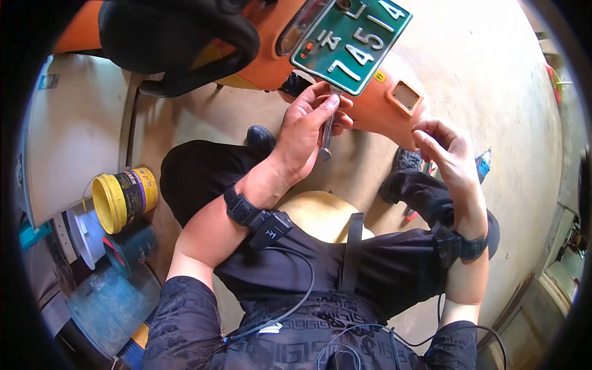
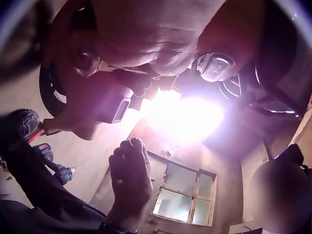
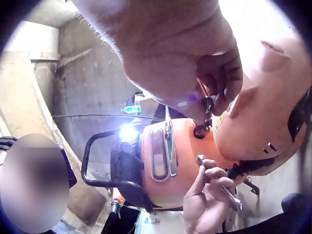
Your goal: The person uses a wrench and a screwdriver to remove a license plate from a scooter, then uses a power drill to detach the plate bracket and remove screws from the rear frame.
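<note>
Nearest, dark patterned sleeves (image 1: 179, 320) and black trousers (image 1: 191, 172) are seen, and a strapped device (image 1: 271, 229) is worn on each wrist. A wrench (image 1: 328, 137) is grasped by the left hand (image 1: 301, 128), held between thumb and curled fingers just beside the lower edge of the green plate (image 1: 351, 46); its free end is pointed toward the lap, and whether its other end is seated on anything cannot be told. The right hand (image 1: 453, 154) is held near the end of an orange panel (image 1: 370, 114), its fingers bent and the thumb close to them; whether anything is gripped cannot be told. Beyond, a black grab rail (image 1: 237, 52) is mounted on the orange vehicle (image 1: 262, 55). A yellow bucket (image 1: 111, 200) is placed on the left. Farthest, a framed window (image 2: 175, 183) is shown by the left wrist view.
</note>
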{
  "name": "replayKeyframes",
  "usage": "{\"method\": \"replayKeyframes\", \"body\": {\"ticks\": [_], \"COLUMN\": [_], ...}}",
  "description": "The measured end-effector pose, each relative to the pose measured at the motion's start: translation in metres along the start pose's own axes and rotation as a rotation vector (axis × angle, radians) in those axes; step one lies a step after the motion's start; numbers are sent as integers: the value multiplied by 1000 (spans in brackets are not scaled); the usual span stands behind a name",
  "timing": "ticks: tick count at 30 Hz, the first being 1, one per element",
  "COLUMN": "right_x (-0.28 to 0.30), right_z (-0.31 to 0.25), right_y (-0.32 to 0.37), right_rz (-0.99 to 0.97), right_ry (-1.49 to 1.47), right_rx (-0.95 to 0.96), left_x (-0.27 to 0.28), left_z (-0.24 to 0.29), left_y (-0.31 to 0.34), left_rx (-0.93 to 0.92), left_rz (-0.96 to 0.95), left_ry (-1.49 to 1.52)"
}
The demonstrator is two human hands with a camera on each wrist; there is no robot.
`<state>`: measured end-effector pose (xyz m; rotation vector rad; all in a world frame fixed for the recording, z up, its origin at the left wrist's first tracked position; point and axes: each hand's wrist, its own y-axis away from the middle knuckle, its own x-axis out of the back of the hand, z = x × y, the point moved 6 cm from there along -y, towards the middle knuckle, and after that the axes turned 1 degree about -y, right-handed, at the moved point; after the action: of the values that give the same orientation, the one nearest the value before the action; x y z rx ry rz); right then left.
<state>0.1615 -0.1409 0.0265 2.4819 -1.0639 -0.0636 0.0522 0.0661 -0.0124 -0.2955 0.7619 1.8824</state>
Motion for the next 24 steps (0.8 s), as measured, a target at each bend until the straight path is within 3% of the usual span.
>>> {"method": "replayKeyframes", "body": {"ticks": [7,15,21,24], "right_x": [-1,-19,-50,-64], "right_z": [-5,-71,-122,-130], "right_y": [7,10,-22,-42], "right_rz": [3,14,-134,-204], "right_ry": [19,-111,-108,-100], "right_rx": [26,192,386,382], "left_x": [9,17,15,11], "left_z": [12,14,14,21], "left_y": [-2,-3,-3,-1], "left_rx": [-110,-106,-100,-108], "left_rz": [58,76,84,101], "left_ry": [15,60,87,92]}}
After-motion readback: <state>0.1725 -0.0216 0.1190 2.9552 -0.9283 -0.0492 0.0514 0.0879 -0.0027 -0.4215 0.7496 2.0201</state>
